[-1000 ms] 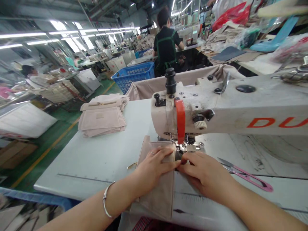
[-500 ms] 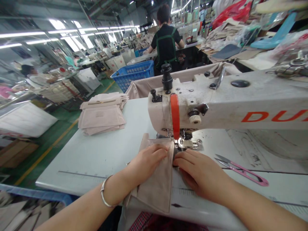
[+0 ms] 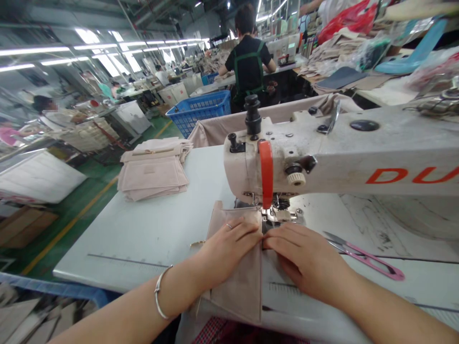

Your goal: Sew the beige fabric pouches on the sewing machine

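Note:
A beige fabric piece [image 3: 239,291] with a folded, layered right edge lies under the front of the sewing machine [image 3: 247,162], its upper corner by the presser foot [image 3: 267,216]. Across its top rests my left hand [image 3: 229,243], fingers bent together at the right edge, wearing a ring. My right hand [image 3: 301,248] is closed at that same edge, its fingertips meeting those of my left hand; the thumb is mostly hidden. A gold zipper pull [image 3: 197,243] sticks out left of my left hand. Pink-handled thread snips [image 3: 373,260] lie right of my right hand.
A stack of beige sewn pieces [image 3: 154,169] sits at the table's left. Beyond the table are a blue basket [image 3: 201,110] and a beige cloth-lined bin [image 3: 215,129]. Another person [image 3: 247,57] works ahead, back turned. Fabric scraps [image 3: 337,52] are piled at right.
My left hand has slid right and slightly down to the fabric's edge, uncovering the zipper pull. The fabric's lower end has swung slightly right. The camera view has shifted a little.

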The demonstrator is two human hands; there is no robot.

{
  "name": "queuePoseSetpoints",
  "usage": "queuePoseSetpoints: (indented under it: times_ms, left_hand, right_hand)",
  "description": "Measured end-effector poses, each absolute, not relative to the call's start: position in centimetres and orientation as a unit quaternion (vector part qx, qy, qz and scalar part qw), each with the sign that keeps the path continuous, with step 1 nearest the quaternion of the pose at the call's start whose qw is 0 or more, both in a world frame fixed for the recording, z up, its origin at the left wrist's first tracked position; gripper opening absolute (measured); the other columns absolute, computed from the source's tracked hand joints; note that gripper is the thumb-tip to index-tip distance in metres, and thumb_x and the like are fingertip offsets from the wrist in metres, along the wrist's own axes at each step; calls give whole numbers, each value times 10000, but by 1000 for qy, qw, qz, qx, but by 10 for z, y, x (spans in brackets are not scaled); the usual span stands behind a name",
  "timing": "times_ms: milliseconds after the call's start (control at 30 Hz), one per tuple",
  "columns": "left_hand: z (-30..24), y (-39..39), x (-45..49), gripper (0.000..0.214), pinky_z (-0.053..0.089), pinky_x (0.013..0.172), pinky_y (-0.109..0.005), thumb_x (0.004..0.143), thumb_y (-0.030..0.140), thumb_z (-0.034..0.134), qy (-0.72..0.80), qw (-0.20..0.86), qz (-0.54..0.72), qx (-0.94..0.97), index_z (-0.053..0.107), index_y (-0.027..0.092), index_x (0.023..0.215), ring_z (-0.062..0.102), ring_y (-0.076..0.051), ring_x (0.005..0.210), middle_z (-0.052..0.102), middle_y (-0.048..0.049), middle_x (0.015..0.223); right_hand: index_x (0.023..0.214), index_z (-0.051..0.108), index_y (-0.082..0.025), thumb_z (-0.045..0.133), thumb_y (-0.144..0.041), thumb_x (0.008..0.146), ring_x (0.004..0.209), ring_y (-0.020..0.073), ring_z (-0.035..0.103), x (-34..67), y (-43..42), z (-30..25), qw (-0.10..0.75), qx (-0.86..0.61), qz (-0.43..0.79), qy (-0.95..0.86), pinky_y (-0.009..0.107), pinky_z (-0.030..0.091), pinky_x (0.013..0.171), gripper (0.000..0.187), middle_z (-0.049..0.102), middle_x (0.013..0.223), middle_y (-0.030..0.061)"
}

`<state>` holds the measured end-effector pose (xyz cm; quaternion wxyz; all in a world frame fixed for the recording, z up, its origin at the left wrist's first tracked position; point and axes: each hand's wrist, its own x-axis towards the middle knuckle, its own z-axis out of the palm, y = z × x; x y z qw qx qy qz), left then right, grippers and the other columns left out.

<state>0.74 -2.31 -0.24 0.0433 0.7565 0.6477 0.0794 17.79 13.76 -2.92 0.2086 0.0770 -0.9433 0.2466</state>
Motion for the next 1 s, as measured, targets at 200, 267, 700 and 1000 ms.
queuePoseSetpoints:
  times_ms: [200, 267, 700, 1000]
  left_hand:
    - [-8, -22, 13, 343, 358, 1158, -378, 946, 75, 427, 623, 16, 116, 774, 529, 80, 1273, 501, -204, 1270, 604, -116, 1297]
    - [-8, -19, 11, 327, 371, 1148, -367, 944, 84, 446, 626, 23, 126, 769, 549, 105, 1253, 520, -193, 1253, 614, -100, 1293]
    - [2, -84, 0, 460, 556, 899, -392, 897, 294, 617, 734, 246, 608, 176, 468, 202, 1321, 602, -236, 1171, 526, -146, 1366]
    - [-17, -93, 63, 920, 218, 254, -157, 836, 847, 209, 310, 702, 638, 61, 688, 72, 968, 380, -51, 261, 692, -117, 660]
  right_hand:
    - [1064, 647, -194, 488, -62, 849, 1029, 253, 561, 179, 135, -29, 182, 81, 223, -954, 454, 497, 887, 299, 632, 1127, 89]
    - [1055, 652, -197, 501, -69, 847, 1031, 261, 558, 178, 134, -30, 170, 76, 219, -958, 460, 503, 871, 287, 621, 1133, 95]
    - [1311, 531, -182, 500, -36, 744, 1229, 287, 469, 178, 133, -26, 159, 61, 207, -963, 523, 406, 1040, 587, 486, 1395, 125]
    - [1477, 371, -182, 652, -167, 683, 1332, 325, 366, 200, 109, -2, 75, 33, 223, -971, 539, 328, 1109, 842, 379, 1512, 117]
